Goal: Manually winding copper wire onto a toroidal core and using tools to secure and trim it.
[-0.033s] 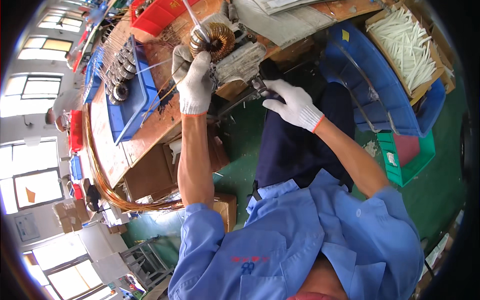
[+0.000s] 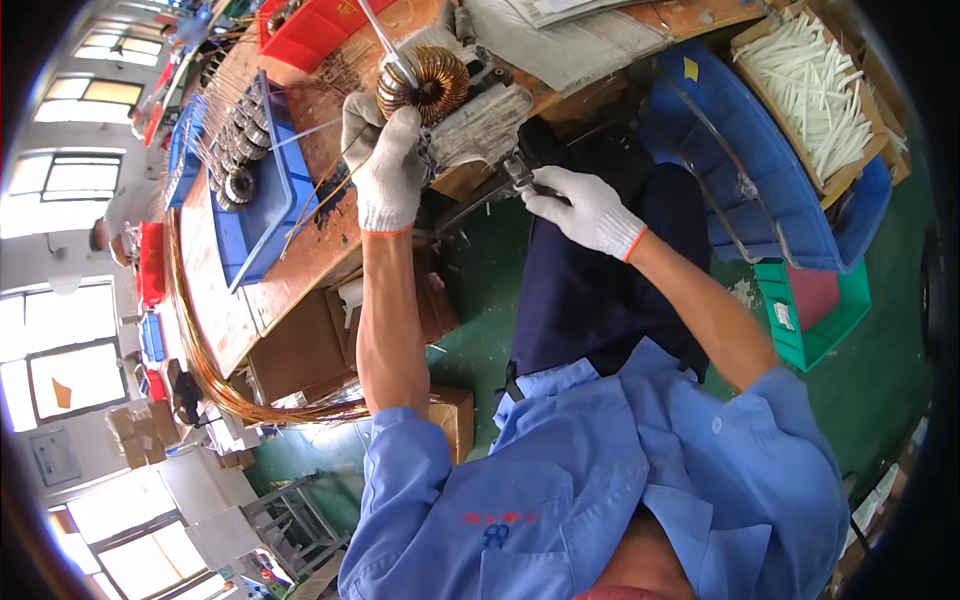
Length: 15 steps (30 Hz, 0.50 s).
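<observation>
My left hand, in a white knit glove, is closed at the near left side of a copper-wound toroidal coil, its thumb against the winding. A white strip runs down from above to the coil's left side. The coil sits against a worn, whitish-grey clamp block at the table edge. Below that block, my gloved right hand has its fingertips and thumb closed on a dark metal handle. Thin copper wires trail from near my left hand toward the lower left.
Left on the wooden table stands a blue tray beside several wound cores. A red bin is at the back. To the right, a blue tub and a box of white sticks stand near a green crate.
My right hand's thumb and fingers have come closer together round the metal handle. The left hand and the coil stay almost in place.
</observation>
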### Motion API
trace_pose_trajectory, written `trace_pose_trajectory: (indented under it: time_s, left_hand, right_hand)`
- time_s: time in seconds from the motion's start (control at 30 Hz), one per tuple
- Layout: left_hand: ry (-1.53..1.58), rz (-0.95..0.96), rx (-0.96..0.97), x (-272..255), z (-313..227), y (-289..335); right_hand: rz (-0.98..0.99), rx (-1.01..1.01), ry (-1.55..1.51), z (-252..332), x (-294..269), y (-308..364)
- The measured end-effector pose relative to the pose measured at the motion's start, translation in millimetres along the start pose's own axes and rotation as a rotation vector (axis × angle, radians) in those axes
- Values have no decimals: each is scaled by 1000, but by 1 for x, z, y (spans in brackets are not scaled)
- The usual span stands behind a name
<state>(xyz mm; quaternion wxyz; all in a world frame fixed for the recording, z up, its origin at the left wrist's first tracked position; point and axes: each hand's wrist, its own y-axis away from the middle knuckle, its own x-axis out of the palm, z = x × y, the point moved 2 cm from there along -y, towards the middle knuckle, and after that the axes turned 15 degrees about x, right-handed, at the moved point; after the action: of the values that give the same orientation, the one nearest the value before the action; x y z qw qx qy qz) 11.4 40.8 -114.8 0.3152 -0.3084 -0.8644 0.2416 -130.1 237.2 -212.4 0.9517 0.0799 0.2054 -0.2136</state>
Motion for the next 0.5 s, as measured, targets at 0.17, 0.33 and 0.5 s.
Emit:
trace_pose_trajectory:
  time_s: [0.17,0.33,0.5]
  left_hand:
    - [-64,56,11,-16,-16,6]
    - [-90,109,-14,-10,7,8]
    - [27,-40,115,-18,14,24]
  right_hand:
    - [-151,-474,652,57,-91,-21]
    - [-243,-936,1054,186,-101,6]
    - [-93,-863,1056,184,-100,-12]
